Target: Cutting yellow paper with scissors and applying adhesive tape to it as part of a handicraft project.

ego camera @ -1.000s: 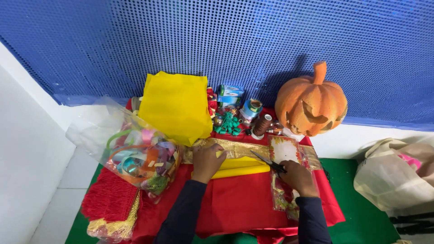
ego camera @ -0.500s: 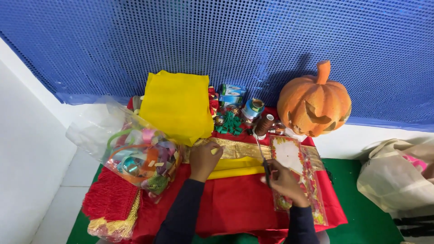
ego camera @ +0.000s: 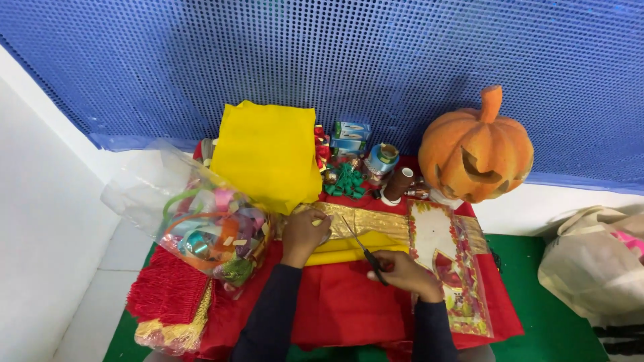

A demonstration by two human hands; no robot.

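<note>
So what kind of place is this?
Probably a home craft corner for festive decorating: a carved pumpkin, a clear bag of ribbons, and scissors in the right hand over red cloth.

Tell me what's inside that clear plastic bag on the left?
The clear bag holds a tangle of coloured ribbon loops: green, pink, orange, teal. What lies deeper or underneath cannot be seen; the ribbons cover it. The left hand rests beside it.
</note>
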